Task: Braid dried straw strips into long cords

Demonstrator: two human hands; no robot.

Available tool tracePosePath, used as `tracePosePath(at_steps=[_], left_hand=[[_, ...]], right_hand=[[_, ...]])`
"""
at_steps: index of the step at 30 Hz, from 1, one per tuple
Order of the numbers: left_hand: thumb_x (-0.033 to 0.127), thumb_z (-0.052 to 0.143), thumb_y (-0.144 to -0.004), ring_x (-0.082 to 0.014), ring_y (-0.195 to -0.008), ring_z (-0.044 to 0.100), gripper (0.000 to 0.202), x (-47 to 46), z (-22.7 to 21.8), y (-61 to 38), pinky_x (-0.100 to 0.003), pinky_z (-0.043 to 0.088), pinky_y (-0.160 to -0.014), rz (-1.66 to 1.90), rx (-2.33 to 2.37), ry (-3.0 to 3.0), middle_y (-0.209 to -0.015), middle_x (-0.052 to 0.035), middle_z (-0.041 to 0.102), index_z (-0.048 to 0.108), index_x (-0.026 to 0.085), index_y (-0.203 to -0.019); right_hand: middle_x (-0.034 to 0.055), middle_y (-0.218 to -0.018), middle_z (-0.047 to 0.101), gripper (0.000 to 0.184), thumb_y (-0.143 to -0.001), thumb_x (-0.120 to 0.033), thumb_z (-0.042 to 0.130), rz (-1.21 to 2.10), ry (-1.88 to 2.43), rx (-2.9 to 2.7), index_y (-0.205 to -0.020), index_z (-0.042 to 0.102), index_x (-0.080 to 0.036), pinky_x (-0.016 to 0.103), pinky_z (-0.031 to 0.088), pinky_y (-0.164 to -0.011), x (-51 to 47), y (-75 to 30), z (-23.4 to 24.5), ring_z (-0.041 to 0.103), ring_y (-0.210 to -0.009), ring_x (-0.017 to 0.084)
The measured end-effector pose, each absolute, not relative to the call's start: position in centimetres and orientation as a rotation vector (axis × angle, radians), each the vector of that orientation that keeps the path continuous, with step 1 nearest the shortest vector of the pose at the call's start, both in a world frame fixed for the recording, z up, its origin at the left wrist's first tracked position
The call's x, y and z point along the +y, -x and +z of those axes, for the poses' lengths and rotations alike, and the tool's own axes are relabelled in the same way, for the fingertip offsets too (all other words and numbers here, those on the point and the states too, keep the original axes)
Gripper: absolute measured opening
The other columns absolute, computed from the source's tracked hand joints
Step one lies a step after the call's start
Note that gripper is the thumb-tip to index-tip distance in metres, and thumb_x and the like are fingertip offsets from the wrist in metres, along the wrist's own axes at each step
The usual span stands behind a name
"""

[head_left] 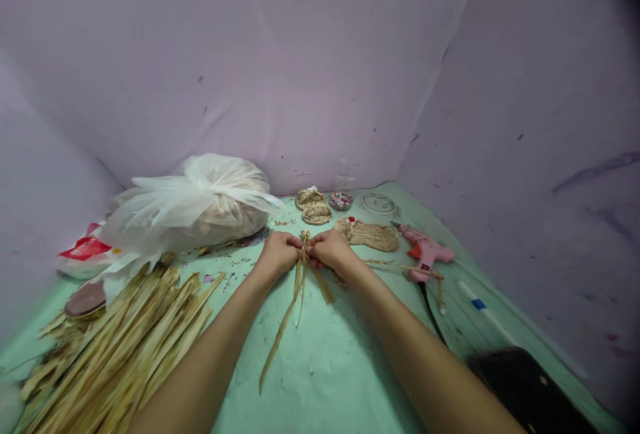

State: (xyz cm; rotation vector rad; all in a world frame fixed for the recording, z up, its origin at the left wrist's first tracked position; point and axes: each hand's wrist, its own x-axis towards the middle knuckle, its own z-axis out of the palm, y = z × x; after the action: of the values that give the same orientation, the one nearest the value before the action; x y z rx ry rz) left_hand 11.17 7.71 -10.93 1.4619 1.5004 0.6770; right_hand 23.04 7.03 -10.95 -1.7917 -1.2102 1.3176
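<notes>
Between my hands is a small bundle of dried straw-like strips (303, 257), knotted or twisted at its top end. My left hand (280, 252) pinches it from the left, thumb and fingers together. From the other side my right hand (327, 249) pinches the same bundle, its fingertips partly hidden. Loose ends hang toward me, one long strip (275, 351) reaching down the green tabletop (310, 387). Just beyond my right hand lies a woven sole-shaped piece (373, 235) with a red bead on it.
At left lie a pile of dried strips (125, 354), a stuffed white plastic bag (200, 201) and a dark oval object (86, 299). Behind are woven round pieces (317, 213) and a bead container (341, 201). A pink glue gun (427, 251), a pen (483, 311) and a black device (525, 387) lie right.
</notes>
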Motion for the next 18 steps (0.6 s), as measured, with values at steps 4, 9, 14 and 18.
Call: tracePosePath(at_steps=[4,9,14,18], left_hand=[[0.009,0.052,-0.051,-0.0055,-0.038,0.036,0.014,7.9,-11.3,-10.9,-0.018,0.029,-0.042,0.723,1.472,-1.429,-0.038,0.0048,0.045,0.061,0.011,-0.062],[0.007,0.051,-0.051,-0.0046,-0.036,0.034,0.015,8.0,-11.5,-10.9,-0.017,0.027,-0.04,0.716,1.451,-1.412,-0.038,0.0056,0.045,0.06,0.011,-0.062],[0.006,0.048,-0.054,-0.0055,-0.029,0.033,0.013,7.6,-10.9,-11.3,-0.018,0.021,-0.034,0.665,1.465,-1.363,-0.033,0.0066,0.04,0.056,0.013,-0.063],[0.007,0.048,-0.056,-0.006,-0.024,0.028,0.01,7.6,-10.1,-11.5,-0.017,0.018,-0.03,0.616,1.487,-1.32,-0.027,0.0077,0.035,0.052,0.014,-0.061]], right_hand=[[-0.0034,-0.037,0.052,0.006,-0.064,-0.011,0.056,1.364,1.757,-1.221,-0.063,0.061,-0.014,0.014,0.038,-0.037,6.7,-23.2,-11.0,0.05,-0.036,0.008],[-0.0021,-0.039,0.054,0.004,-0.063,-0.016,0.059,1.342,1.78,-1.247,-0.064,0.062,-0.014,0.015,0.04,-0.039,7.2,-23.2,-11.7,0.052,-0.037,0.008],[-0.0006,-0.033,0.052,0.005,-0.06,-0.015,0.059,1.252,1.836,-1.304,-0.057,0.062,-0.014,0.017,0.031,-0.032,7.2,-23.0,-11.6,0.043,-0.029,0.008],[0.0011,-0.033,0.053,0.01,-0.061,-0.014,0.056,1.275,1.829,-1.303,-0.052,0.057,-0.014,0.018,0.028,-0.03,6.9,-23.0,-11.0,0.039,-0.026,0.008]])
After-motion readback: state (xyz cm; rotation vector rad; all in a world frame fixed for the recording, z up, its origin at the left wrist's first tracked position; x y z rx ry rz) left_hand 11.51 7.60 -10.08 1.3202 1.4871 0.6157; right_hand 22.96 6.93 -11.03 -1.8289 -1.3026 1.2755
